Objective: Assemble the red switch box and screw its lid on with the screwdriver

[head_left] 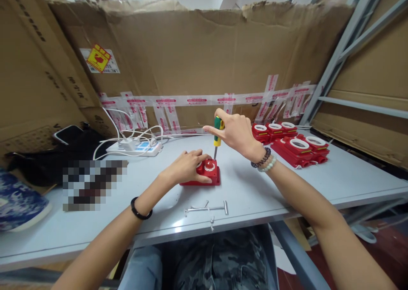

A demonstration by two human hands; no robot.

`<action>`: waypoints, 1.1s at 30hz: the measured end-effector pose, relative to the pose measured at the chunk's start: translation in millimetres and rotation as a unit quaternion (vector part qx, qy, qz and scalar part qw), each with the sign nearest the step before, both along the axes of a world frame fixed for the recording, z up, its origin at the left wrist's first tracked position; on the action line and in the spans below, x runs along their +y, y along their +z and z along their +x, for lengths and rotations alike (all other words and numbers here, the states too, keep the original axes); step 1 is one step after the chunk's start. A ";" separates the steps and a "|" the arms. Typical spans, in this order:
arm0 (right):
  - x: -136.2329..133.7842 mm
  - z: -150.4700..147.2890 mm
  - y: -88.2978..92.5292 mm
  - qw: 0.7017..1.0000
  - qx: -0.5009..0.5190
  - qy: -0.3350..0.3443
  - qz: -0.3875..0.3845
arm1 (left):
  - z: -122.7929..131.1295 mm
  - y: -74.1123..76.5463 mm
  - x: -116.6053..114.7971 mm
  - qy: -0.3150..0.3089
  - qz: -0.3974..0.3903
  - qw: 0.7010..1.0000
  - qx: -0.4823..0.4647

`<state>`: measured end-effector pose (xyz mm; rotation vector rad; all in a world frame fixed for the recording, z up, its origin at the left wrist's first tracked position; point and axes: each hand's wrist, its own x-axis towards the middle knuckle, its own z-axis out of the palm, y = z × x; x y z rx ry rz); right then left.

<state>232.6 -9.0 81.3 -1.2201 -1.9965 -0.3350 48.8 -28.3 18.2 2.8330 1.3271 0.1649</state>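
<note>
My left hand (187, 166) presses down on a red plastic unit (208, 173) with a round white-ringed opening, lying on the grey table (255, 192). My right hand (234, 132) grips a green and yellow screwdriver (217, 136) held upright, its tip down at the right top corner of the red unit. Several metal screws and a T-shaped metal tool (208, 208) lie on the table just in front of the unit.
A batch of similar red units (291, 145) sits at the back right. A white power strip with cables (137, 146) lies at the back left, beside dark bags (47, 162). Taped cardboard walls (197, 56) enclose the table; a metal shelf frame (338, 56) stands on the right.
</note>
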 end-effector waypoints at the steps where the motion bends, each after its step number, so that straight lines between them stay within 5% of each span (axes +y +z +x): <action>1: 0.0 0.7 0.8 1.000 -0.005 0.015 -0.007 | 0.0 0.1 -0.1 0.000 0.000 1.000 -0.001; 5: -0.1 2.1 3.0 0.985 0.020 0.152 -0.078 | 0.2 0.1 -0.4 -0.002 -0.002 1.000 -0.002; 10: -4.4 -4.4 0.8 0.999 0.014 0.041 -0.007 | 0.0 -0.6 0.2 0.003 0.004 1.000 0.001; 16: -8.1 -4.8 3.0 0.981 -0.001 0.182 -0.075 | -0.5 -0.6 0.9 0.001 -0.001 1.000 0.001; 21: -4.5 -2.2 2.0 0.999 0.004 0.029 -0.018 | -0.5 -0.9 0.5 0.001 0.003 1.000 -0.001; 26: -2.6 4.2 4.1 0.984 0.008 0.147 -0.096 | -0.9 -0.8 0.4 -0.002 0.002 1.000 -0.001; 30: -0.7 5.2 2.2 0.999 0.014 0.018 -0.042 | -0.7 -0.1 0.5 0.002 0.000 1.000 0.000; 33: -1.3 6.0 1.2 0.995 0.015 0.080 -0.065 | -0.4 0.0 0.5 0.000 0.001 1.000 -0.001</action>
